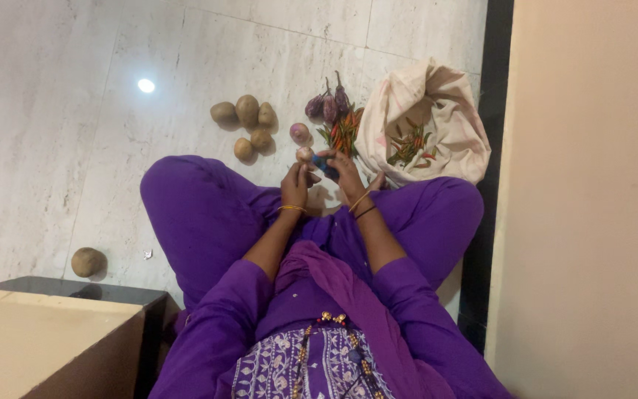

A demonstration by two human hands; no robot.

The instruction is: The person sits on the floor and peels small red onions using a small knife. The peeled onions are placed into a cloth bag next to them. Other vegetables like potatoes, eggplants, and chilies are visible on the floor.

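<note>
Seated cross-legged on the floor point(112, 148), both forearms reach forward over the lap. The left hand point(295, 181) has its fingers curled around a small onion point(304, 154); the right hand point(345, 174) grips a blue peeler point(325, 164) against it, near chillies point(342, 131)

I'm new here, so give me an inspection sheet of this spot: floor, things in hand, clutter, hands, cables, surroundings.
Surface: pale marble floor, glossy, with a light reflection.
Things in hand: small onion in the left hand; blue peeler in the right hand.
Clutter: five potatoes, one stray potato, second onion, small brinjals, chillies, cloth bag holding more chillies.
Hands: both closed on their things; bangles at the wrists.
Cables: nothing seen.
Surroundings: beige wall on the right, dark-topped ledge lower left.
</note>
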